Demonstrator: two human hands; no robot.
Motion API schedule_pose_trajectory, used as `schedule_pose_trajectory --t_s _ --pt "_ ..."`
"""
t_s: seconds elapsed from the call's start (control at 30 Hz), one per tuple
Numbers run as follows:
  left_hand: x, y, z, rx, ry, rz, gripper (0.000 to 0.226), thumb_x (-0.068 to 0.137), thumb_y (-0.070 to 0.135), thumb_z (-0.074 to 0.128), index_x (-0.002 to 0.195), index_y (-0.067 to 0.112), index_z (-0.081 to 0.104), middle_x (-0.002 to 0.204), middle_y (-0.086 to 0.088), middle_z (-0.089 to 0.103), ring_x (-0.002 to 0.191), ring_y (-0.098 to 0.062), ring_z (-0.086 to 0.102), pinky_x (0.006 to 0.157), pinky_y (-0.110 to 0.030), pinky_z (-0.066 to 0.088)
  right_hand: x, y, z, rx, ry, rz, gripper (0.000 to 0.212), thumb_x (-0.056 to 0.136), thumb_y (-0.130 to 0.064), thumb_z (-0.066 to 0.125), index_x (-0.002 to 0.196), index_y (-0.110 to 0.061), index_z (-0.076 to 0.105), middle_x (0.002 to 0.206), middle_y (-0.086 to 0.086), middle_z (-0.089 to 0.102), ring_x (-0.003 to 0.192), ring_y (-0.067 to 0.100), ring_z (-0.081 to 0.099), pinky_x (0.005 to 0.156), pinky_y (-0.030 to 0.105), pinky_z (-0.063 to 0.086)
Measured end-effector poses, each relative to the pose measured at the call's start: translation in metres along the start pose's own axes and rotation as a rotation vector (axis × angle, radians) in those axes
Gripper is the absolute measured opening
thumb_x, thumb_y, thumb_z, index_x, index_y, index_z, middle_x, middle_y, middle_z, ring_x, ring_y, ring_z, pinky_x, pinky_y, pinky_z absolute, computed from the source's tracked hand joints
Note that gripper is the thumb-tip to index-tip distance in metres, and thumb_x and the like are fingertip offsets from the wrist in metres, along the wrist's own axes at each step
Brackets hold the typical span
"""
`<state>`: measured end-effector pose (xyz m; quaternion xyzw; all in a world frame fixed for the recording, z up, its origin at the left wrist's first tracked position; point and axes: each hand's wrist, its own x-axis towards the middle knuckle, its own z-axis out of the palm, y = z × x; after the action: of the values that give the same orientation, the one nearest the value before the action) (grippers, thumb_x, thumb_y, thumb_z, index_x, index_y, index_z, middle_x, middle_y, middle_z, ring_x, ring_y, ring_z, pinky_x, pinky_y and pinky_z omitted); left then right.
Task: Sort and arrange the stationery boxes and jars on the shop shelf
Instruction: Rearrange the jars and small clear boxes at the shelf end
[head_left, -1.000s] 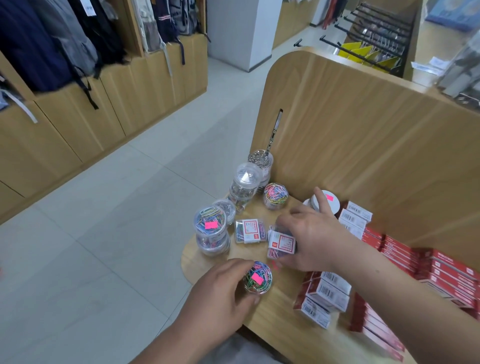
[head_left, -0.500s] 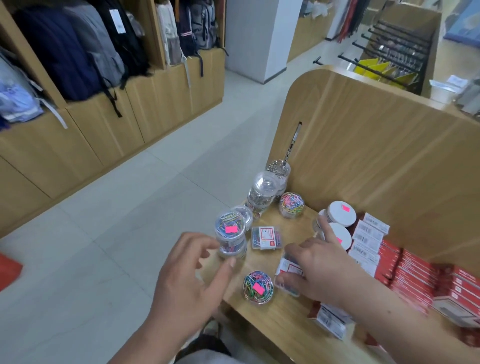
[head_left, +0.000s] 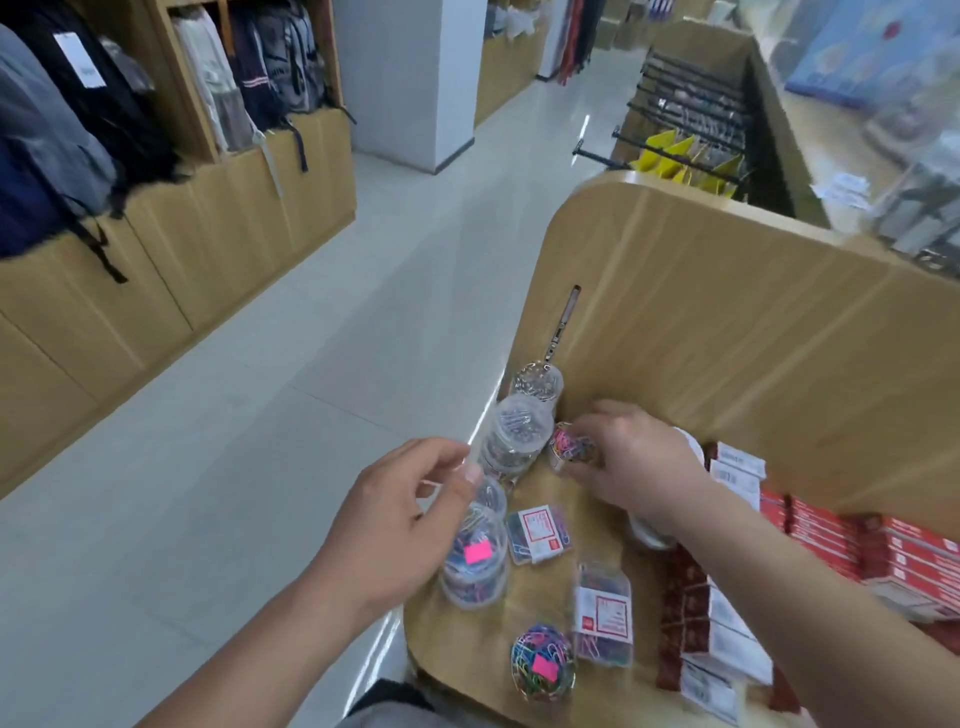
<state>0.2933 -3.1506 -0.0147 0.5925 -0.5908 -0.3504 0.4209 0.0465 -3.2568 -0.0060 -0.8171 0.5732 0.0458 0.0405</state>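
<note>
My right hand (head_left: 636, 462) grips a small jar of coloured paper clips (head_left: 570, 448) near the back panel of the wooden shelf (head_left: 467, 642). My left hand (head_left: 400, 525) hovers with loosely curled fingers and holds nothing, just above a stack of clear jars with a pink tag (head_left: 475, 564). Behind stand a taller stack of clear jars with silver clips (head_left: 515, 439) and a jar of rings (head_left: 538, 382). A jar of coloured clips with a pink tag (head_left: 542, 667) sits at the front edge. Two flat clear boxes (head_left: 540, 532) (head_left: 604, 613) lie between.
Rows of red and white boxes (head_left: 826, 540) fill the shelf's right side, with more (head_left: 711, 644) at the front. White-lidded jars (head_left: 647, 532) lie partly under my right forearm. A pen (head_left: 563, 327) leans on the back panel. The aisle floor (head_left: 260, 441) lies left.
My right hand let go of the flat clear box and reached back to take the coloured-clip jar. My left hand rose from the front jar to above the tagged stack.
</note>
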Motion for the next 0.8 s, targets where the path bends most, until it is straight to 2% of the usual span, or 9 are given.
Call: schedule_pose_trajectory --t_s 0.1,0.23,0.4,0.47,0.53,0.6,0.67,0.73,0.8 --pt "0.017 -0.006 -0.001 0.028 -0.082 0.024 0.012 0.1 0.034 0.061 0.106 0.032 0.071 0.101 0.022 0.069 0.1 0.001 0.065 0.089 -0.025 0.053 0.01 -0.003 0.008 0.028 -0.047 0.081 0.046 0.081 -0.054 0.07 0.121 -0.031 0.064 0.112 -0.003 0.063 0.113 0.023 0.059 0.084 0.036 0.052" --pt "0.032 -0.004 -0.003 0.04 -0.135 0.053 0.008 0.099 0.03 0.064 0.102 0.033 0.071 0.102 0.021 0.068 0.101 -0.001 0.065 0.09 -0.031 0.055 0.011 -0.001 0.013 0.034 -0.019 0.122 0.048 0.08 -0.059 0.068 0.116 -0.029 0.057 0.109 -0.004 0.067 0.107 0.024 0.062 0.078 0.036 0.048" --pt "0.041 0.012 -0.009 0.183 -0.002 0.194 0.019 0.094 0.033 0.065 0.112 0.029 0.071 0.106 0.023 0.063 0.1 0.002 0.06 0.087 -0.021 0.051 -0.016 0.013 -0.012 0.2 0.134 0.131 0.066 0.074 -0.068 0.055 0.128 -0.03 0.059 0.113 -0.005 0.069 0.107 0.022 0.065 0.085 0.038 0.054" --pt "0.042 0.033 -0.007 0.209 -0.003 0.279 0.023 0.092 0.032 0.069 0.115 0.029 0.07 0.11 0.022 0.062 0.102 0.003 0.057 0.086 -0.013 0.046 -0.032 0.02 -0.031 0.348 0.191 0.139 0.058 0.078 -0.064 0.063 0.128 -0.034 0.062 0.112 -0.011 0.069 0.106 0.013 0.065 0.089 0.036 0.053" --pt "0.043 0.058 0.005 0.214 -0.118 0.354 0.035 0.088 0.032 0.076 0.122 0.031 0.067 0.116 0.022 0.061 0.107 0.003 0.056 0.089 -0.011 0.043 -0.046 0.021 -0.051 0.615 0.173 0.179 0.04 0.085 -0.053 0.072 0.121 -0.036 0.066 0.105 -0.012 0.072 0.1 0.006 0.067 0.088 0.03 0.052" --pt "0.047 0.08 0.025 0.225 -0.238 0.396 0.051 0.084 0.035 0.08 0.13 0.038 0.061 0.122 0.025 0.057 0.113 0.004 0.055 0.094 -0.012 0.041 -0.056 0.02 -0.065 0.935 0.084 0.173 0.027 0.091 -0.05 0.068 0.112 -0.032 0.072 0.1 0.002 0.076 0.097 0.02 0.07 0.087 0.043 0.056" --pt "0.051 0.095 0.046 0.226 -0.278 0.386 0.057 0.08 0.038 0.082 0.131 0.043 0.057 0.121 0.026 0.054 0.114 0.005 0.054 0.096 -0.015 0.043 -0.065 0.022 -0.071 1.124 0.03 0.146 0.033 0.099 -0.053 0.058 0.112 -0.027 0.074 0.107 0.014 0.074 0.101 0.034 0.069 0.094 0.059 0.052" --pt "0.054 0.103 0.063 0.17 -0.27 0.355 0.055 0.078 0.037 0.085 0.127 0.039 0.061 0.116 0.023 0.057 0.111 0.001 0.058 0.097 -0.025 0.049 -0.073 0.029 -0.068 1.248 -0.017 0.154 0.037 0.104 -0.048 0.049 0.114 -0.022 0.075 0.108 0.017 0.074 0.094 0.03 0.071 0.098 0.059 0.052" --pt "0.055 0.104 0.075 0.129 -0.258 0.331 0.054 0.075 0.035 0.086 0.125 0.037 0.066 0.113 0.02 0.059 0.109 -0.003 0.061 0.096 -0.029 0.052 -0.078 0.037 -0.061 1.286 -0.061 0.181 0.041 0.106 -0.047 0.045 0.114 -0.02 0.075 0.106 0.018 0.074 0.09 0.028 0.07 0.095 0.054 0.055"
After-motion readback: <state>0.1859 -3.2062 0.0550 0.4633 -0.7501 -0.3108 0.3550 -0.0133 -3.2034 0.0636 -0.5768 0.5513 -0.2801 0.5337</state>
